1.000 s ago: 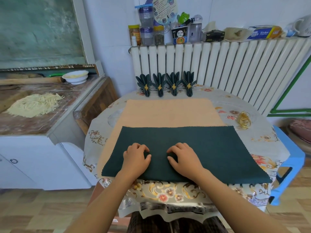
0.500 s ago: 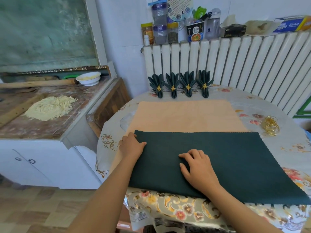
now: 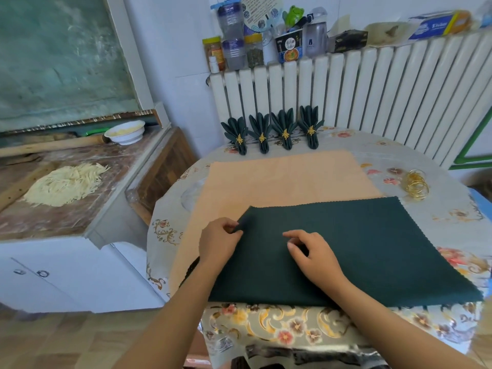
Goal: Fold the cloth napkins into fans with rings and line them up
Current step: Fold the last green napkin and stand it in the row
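A dark green cloth napkin (image 3: 359,246) lies flat on a peach cloth (image 3: 287,179) on the round table. My left hand (image 3: 219,242) pinches the napkin's left edge, which is lifted and drawn inward. My right hand (image 3: 316,258) rests on the napkin's middle with its fingers curled, the thumb and forefinger close together on the cloth. Several finished green fan napkins (image 3: 274,130) with gold rings stand in a row at the table's far edge. A pile of loose gold rings (image 3: 416,185) lies to the right.
A white radiator (image 3: 372,94) with jars and boxes on top stands behind the table (image 3: 279,323). To the left is a counter (image 3: 101,209) with a heap of cut noodles (image 3: 66,183) and a white bowl (image 3: 125,131). A blue stool edge (image 3: 482,197) shows at the right.
My left hand moved from the napkin's middle to its left edge and now pinches and lifts it inward. My right hand stayed on the middle. The camera swung left.
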`<move>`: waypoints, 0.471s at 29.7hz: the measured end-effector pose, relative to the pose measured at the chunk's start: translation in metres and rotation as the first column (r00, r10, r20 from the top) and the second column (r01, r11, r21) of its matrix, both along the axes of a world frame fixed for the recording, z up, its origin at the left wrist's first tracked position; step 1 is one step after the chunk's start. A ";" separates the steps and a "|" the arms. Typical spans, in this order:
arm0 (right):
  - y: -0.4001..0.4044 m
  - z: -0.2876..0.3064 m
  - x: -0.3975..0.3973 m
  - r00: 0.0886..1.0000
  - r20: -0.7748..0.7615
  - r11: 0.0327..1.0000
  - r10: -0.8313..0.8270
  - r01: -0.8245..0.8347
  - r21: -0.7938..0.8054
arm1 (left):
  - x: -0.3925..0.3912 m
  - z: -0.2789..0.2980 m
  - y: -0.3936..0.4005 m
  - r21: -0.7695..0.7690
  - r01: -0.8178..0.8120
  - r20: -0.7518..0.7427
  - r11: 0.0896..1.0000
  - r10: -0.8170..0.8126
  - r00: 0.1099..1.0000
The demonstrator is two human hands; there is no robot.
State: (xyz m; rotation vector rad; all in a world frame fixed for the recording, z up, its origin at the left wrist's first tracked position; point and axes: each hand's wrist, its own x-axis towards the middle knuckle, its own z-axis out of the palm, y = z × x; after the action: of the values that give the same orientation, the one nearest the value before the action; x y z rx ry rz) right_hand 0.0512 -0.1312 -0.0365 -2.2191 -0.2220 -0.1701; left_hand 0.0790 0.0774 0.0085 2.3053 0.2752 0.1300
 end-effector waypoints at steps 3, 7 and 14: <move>-0.002 0.004 -0.007 0.998 -0.052 0.993 0.027 -0.021 0.115 | -0.023 -0.003 -0.021 0.189 0.161 -0.041 0.969 -0.156 0.987; -0.005 0.010 -0.011 0.996 -0.066 0.981 0.057 -0.043 0.191 | -0.041 -0.006 -0.035 0.257 0.235 -0.035 0.937 -0.234 0.972; -0.010 0.013 -0.010 0.983 -0.157 0.992 0.090 -0.074 0.106 | -0.057 -0.002 -0.039 0.079 0.328 -0.121 0.942 -0.317 0.941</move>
State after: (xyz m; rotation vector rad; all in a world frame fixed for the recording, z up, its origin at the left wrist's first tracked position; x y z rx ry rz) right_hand 0.0413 -0.1410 -0.0239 -2.1075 -0.2103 0.0436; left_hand 0.0219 0.0389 0.0060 2.4238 -0.0611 -0.1499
